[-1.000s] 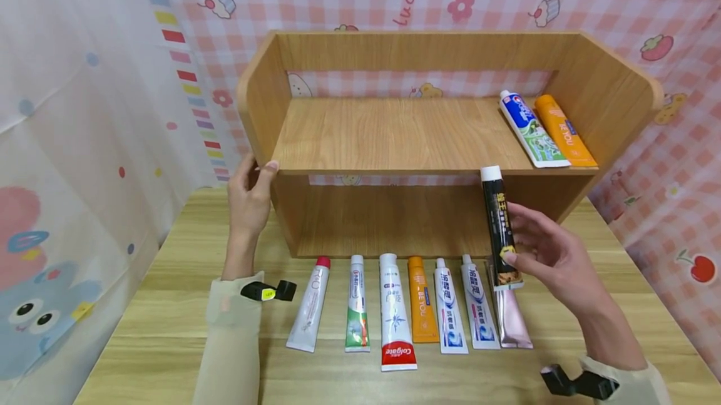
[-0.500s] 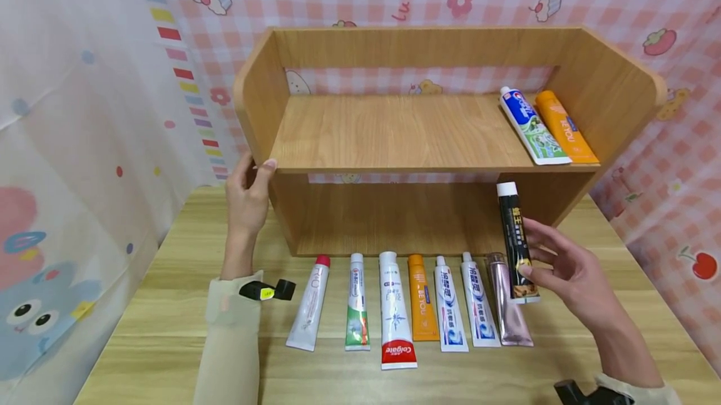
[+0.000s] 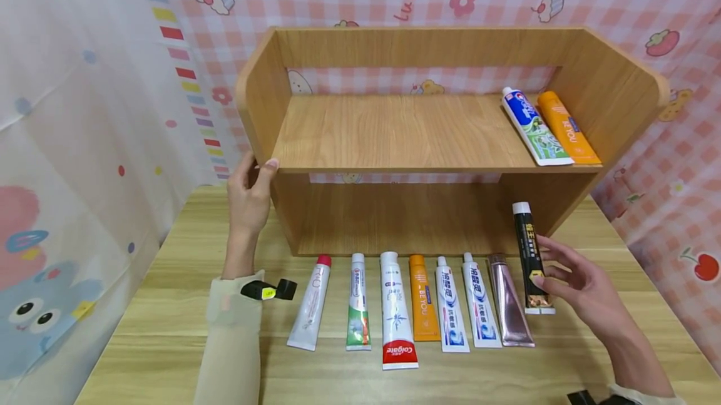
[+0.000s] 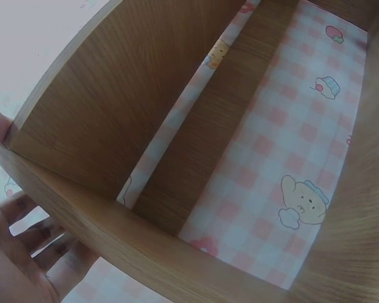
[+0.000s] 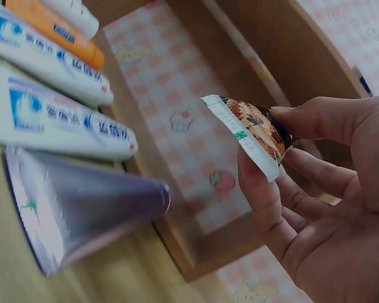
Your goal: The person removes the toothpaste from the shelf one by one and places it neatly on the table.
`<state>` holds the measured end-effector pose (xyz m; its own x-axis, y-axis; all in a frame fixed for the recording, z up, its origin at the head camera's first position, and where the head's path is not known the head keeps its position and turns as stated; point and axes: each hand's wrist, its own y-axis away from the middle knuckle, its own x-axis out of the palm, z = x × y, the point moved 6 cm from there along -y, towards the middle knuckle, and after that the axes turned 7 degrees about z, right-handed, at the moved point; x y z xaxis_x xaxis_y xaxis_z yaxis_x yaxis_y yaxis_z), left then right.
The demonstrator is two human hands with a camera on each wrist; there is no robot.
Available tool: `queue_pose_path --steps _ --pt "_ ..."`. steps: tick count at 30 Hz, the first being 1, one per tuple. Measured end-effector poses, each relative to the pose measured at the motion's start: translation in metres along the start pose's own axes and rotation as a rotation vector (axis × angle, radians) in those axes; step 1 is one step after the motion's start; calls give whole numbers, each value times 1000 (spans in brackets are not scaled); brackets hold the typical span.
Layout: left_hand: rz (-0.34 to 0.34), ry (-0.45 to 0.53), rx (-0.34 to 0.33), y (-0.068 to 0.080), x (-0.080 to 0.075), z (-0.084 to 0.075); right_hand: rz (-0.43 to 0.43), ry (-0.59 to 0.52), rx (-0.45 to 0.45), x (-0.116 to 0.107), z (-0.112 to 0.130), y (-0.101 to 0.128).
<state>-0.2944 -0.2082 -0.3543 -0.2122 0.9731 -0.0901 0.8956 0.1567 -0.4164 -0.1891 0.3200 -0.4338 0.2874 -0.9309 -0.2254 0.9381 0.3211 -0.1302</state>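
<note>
Your right hand (image 3: pixel 582 283) pinches the black tube (image 3: pixel 532 258) low at right, your left hand (image 3: pixel 249 195) grips the shelf's (image 3: pixel 394 136) left edge; next, likely set it beside the pink tube (image 3: pixel 509 308)

Head view bright, even, soft indoor light from above; colours clean, no hard glare. Faint shadows only: dark band under the shelf (image 3: pixel 394 170) board, lower bay dimmer than the top. Slight wide-angle bend at frame edges, shelf sides bow outward. Focus sharp across the table (image 3: pixel 169 330); tube print mostly readable. Left wrist view dim, greyish, low contrast; blown-out white patch top left, left hand (image 4: pixel 19 252) soft and close to the lens. Right wrist view brighter, hazy; silver tube (image 5: pixel 82 214) blurred, table smeared, black tube (image 5: pixel 252 129) end and right hand (image 5: pixel 328 208) fairly sharp. Background washed out.
</note>
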Motion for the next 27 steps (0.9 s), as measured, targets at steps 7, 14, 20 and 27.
queue_pose_path --steps 7,14,20,27 --pt "-5 -4 -9 0 0 0 -18 28 62 -15 -21 10" --pt "-4 -11 -10 1 0 -1 -9 14 132 -27 -40 20" --pt "-2 -24 -10 1 0 -1 26 159 218 -31 -55 29" --pt "-8 -2 8 -1 0 1 68 238 312 -29 -68 34"
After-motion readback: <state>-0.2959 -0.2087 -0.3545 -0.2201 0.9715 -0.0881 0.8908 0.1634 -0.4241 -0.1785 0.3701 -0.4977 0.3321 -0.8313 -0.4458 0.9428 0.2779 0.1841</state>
